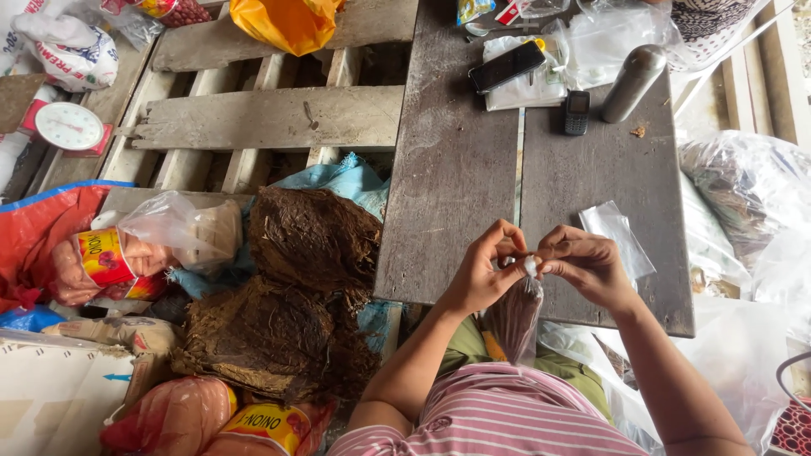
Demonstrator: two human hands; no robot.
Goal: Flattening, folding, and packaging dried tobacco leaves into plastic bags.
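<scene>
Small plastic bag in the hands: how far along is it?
Filled: the small plastic bag hangs full of brown material. In hand: the left hand and right hand pinch its twisted neck. Left: an empty bag lies on the wooden table, and the brown heap remains.

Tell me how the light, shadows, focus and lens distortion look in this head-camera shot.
Head view: soft, even daylight, with no hard shadows on the wooden table; mild glare on the metal flask and on the clear plastic bags at right; focus is sharp on the left hand, the right hand and the small filled bag they pinch; the wide lens bows the pallet planks near the edges.
</scene>
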